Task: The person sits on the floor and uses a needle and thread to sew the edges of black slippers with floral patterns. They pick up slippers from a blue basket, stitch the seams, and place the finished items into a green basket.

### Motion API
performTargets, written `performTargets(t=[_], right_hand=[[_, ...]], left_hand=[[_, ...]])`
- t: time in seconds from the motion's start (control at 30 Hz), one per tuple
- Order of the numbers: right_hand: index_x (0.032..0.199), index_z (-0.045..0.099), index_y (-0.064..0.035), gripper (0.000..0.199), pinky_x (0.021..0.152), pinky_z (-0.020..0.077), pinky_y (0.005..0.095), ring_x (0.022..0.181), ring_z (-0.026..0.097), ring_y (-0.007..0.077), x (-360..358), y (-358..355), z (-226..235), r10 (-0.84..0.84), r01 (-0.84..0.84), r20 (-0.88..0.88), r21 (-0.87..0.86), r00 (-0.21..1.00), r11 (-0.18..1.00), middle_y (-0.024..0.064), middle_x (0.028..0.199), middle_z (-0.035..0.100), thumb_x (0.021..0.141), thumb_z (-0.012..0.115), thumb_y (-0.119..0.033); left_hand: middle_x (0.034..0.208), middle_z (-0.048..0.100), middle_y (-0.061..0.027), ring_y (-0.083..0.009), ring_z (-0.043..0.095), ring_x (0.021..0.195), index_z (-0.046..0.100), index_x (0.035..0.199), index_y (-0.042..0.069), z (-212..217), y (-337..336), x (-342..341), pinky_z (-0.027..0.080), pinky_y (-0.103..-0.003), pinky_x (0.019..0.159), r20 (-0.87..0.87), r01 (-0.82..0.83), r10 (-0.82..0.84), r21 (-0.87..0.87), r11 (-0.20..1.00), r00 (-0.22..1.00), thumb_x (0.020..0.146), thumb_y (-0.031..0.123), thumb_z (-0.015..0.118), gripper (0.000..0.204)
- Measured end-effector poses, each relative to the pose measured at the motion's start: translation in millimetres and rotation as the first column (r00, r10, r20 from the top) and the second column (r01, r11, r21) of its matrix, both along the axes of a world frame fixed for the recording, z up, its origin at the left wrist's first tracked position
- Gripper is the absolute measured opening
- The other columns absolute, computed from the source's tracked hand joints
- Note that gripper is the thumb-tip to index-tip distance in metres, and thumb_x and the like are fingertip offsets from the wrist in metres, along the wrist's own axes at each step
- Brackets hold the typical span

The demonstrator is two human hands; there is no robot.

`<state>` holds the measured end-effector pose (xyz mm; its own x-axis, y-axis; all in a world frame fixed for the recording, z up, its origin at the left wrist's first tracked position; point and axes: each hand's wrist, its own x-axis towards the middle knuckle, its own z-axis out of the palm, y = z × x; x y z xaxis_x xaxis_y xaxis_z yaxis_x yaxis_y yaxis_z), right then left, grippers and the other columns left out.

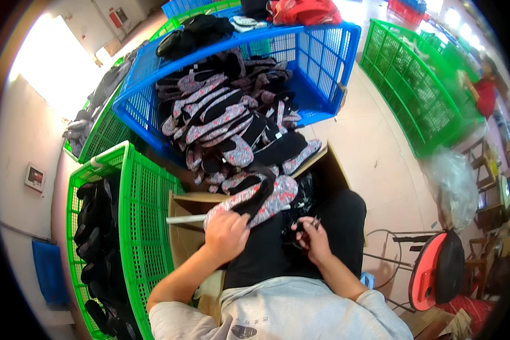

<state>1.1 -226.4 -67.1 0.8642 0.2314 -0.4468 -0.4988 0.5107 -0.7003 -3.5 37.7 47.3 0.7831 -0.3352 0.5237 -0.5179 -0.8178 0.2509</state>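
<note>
My left hand [225,235] grips a floral cloth slipper [279,197], grey with red flowers and a black lining and edge. The slipper hangs over my lap with its rounded end pointing away to the right. To its right, above my thigh, my right hand [313,241] is closed on a small dark metal tool [316,221]. It looks like thread snips, though most of it is hidden by the fingers. Just ahead, many more floral slippers [218,116] lie heaped, spilling out of a blue plastic crate [323,107] tipped on its side.
An open cardboard box [331,164] stands at my knees. On my left is a green crate [147,226] of black slippers [93,221]. More green crates [408,90], a clear plastic bag [453,184] and a red-and-black round seat [436,269] are to the right. Another person [484,96] is at far right.
</note>
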Motion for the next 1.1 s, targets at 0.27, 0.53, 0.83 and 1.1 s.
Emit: performTargets(t=[0.27,0.53,0.83,1.1], right_hand=[[0.131,0.051,-0.0085,0.035,0.047,0.0307,0.0167,0.065,0.053,0.0074,-20,-1,7,0.343,-0.349,0.078,0.081,0.936,0.934,0.0061,0.089,0.063,0.101,0.053,-0.026],[0.128,0.053,-0.0091,0.03,0.047,0.0303,0.0169,0.067,0.054,0.0069,-28,2,10,0.352,-0.351,-0.046,0.033,0.935,0.936,0.0011,0.085,0.06,0.099,0.056,-0.015],[0.131,0.054,-0.0073,0.033,0.049,0.0314,0.0161,0.069,0.053,0.0034,-30,2,15,0.358,-0.358,-0.019,-0.002,0.934,0.934,-0.0025,0.089,0.061,0.1,0.056,-0.018],[0.123,0.061,-0.0072,0.028,0.058,0.0398,0.0184,0.076,0.056,0.0044,-36,8,-2,0.188,-0.177,0.043,-0.19,0.981,0.966,-0.0021,0.092,0.063,0.095,0.064,-0.011]], left_hand=[[0.071,0.055,-0.004,-0.0222,0.057,0.063,0.068,0.098,0.004,-12,-10,-102,0.046,-0.036,0.061,-0.233,0.107,-0.066,0.168,0.98,0.97,0.073,0.012,0.071,0.026],[0.083,0.065,-0.0092,-0.0287,0.063,0.074,0.068,0.102,0.003,-5,-22,-101,0.051,-0.039,0.069,-0.381,0.09,-0.104,-0.053,0.994,0.919,0.074,0.016,0.077,0.032],[0.099,0.061,-0.0166,-0.0363,0.057,0.091,0.063,0.114,-0.002,-15,-41,-59,0.048,-0.043,0.081,-0.449,0.074,-0.151,-0.185,0.98,0.881,0.083,0.009,0.067,0.032],[0.082,0.058,-0.0122,-0.0283,0.057,0.078,0.067,0.108,0.002,-38,-47,-25,0.047,-0.038,0.071,-0.551,0.051,-0.24,-0.335,0.941,0.799,0.087,0.007,0.066,0.021]])
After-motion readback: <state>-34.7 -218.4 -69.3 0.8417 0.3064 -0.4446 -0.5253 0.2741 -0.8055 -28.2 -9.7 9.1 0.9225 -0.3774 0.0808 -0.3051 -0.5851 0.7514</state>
